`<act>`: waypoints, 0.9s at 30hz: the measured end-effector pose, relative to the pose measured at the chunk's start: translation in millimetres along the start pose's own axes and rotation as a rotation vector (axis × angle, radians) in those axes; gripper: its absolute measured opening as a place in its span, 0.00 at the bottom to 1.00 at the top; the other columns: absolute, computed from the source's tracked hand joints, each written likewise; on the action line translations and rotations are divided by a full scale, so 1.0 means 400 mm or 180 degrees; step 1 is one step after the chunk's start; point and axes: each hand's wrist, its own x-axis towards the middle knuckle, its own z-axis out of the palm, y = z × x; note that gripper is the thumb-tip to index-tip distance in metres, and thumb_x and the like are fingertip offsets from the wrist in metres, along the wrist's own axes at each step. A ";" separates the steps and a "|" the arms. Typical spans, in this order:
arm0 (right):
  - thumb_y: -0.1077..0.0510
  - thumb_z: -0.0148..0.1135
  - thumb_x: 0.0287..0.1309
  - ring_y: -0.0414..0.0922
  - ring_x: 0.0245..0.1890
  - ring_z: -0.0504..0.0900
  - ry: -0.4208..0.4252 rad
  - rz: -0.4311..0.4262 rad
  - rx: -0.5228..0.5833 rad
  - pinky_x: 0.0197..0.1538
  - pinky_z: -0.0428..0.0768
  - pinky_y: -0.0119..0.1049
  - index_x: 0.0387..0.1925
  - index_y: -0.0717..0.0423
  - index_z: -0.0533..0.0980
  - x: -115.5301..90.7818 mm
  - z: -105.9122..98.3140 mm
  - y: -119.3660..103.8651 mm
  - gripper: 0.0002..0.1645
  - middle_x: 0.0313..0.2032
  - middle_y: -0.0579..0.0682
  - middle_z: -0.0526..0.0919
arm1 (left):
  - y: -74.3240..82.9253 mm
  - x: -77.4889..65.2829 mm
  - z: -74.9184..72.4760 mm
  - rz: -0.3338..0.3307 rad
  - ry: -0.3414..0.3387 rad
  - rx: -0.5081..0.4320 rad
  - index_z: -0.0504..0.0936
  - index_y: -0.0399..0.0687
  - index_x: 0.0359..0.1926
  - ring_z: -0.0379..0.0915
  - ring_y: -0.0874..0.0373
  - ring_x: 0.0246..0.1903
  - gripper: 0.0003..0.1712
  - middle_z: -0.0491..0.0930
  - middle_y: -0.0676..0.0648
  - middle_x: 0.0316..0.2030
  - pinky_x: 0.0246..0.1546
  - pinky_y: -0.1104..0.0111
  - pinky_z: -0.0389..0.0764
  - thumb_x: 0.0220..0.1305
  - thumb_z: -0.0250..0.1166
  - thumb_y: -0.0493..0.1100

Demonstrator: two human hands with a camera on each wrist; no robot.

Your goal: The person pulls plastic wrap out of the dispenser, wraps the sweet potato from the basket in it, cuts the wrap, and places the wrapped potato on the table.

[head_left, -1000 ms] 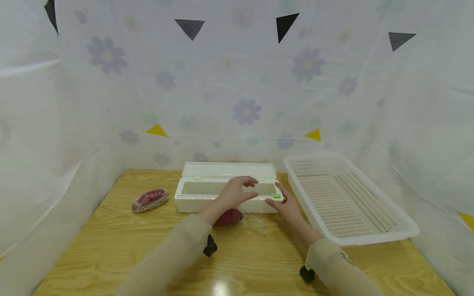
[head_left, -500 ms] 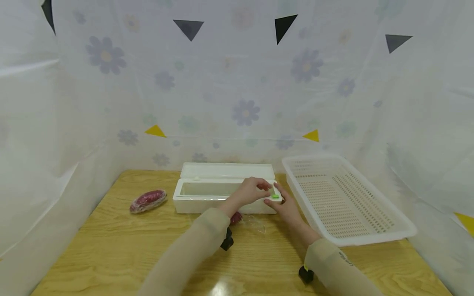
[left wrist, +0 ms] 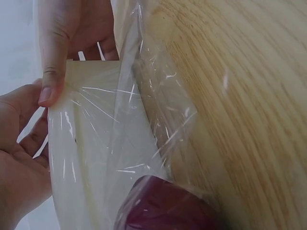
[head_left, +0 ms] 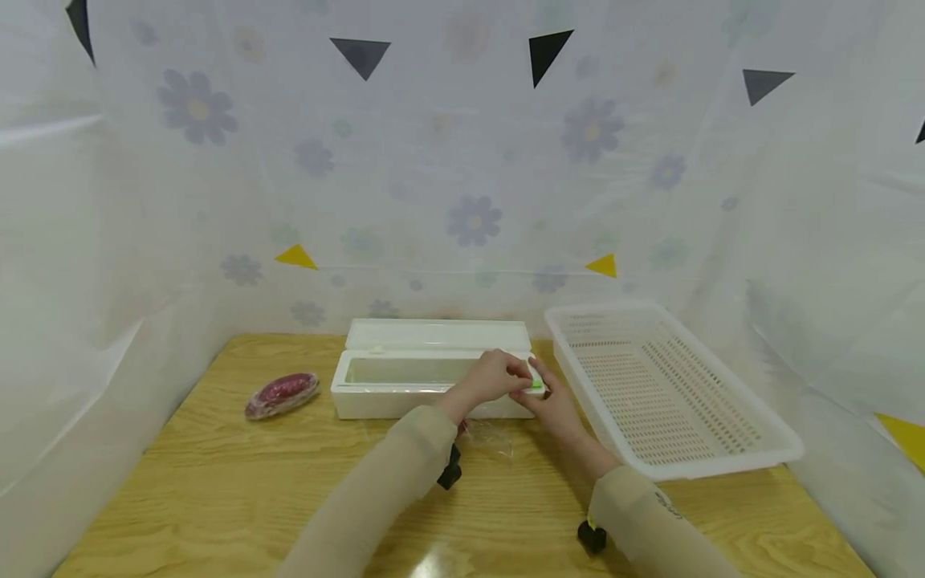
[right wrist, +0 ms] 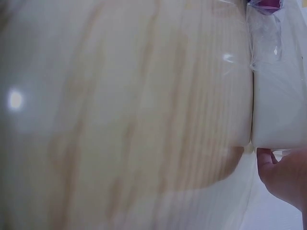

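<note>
A white cling film dispenser box [head_left: 390, 404] stands lengthwise before me, its lid [head_left: 437, 335] tipped back. My left hand [head_left: 491, 377] reaches over it and pinches at the green slider [head_left: 536, 384] near its right end. My right hand [head_left: 556, 413] grips that end; its thumb presses the film on the box in the left wrist view. Clear cling film [left wrist: 158, 115] stretches over the box front and trails onto the table. A dark red oblong thing [left wrist: 165, 206] lies under film in front of the box, mostly hidden by my left forearm in the head view.
Another dark red oblong thing [head_left: 282, 395], wrapped in film, lies on the wooden table [head_left: 209, 482] left of the box. At the right a white slotted basket [head_left: 723, 467] stands close beside my right hand. A pale flowered sheet [head_left: 419, 160] closes off the back.
My left hand has moved right along the box, and its fingers have closed at the green slider. My right hand keeps its hold on the box end.
</note>
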 end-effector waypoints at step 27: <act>0.58 0.68 0.54 0.44 0.43 0.73 -0.0088 0.0208 -0.0104 0.35 0.73 0.25 0.71 0.55 0.55 -0.035 -0.006 -0.092 0.47 0.71 0.57 0.53 | 0.016 0.021 -0.001 0.0068 -0.0101 0.0156 0.88 0.47 0.35 0.75 0.66 0.31 0.06 0.86 0.51 0.32 0.32 0.76 0.72 0.59 0.67 0.43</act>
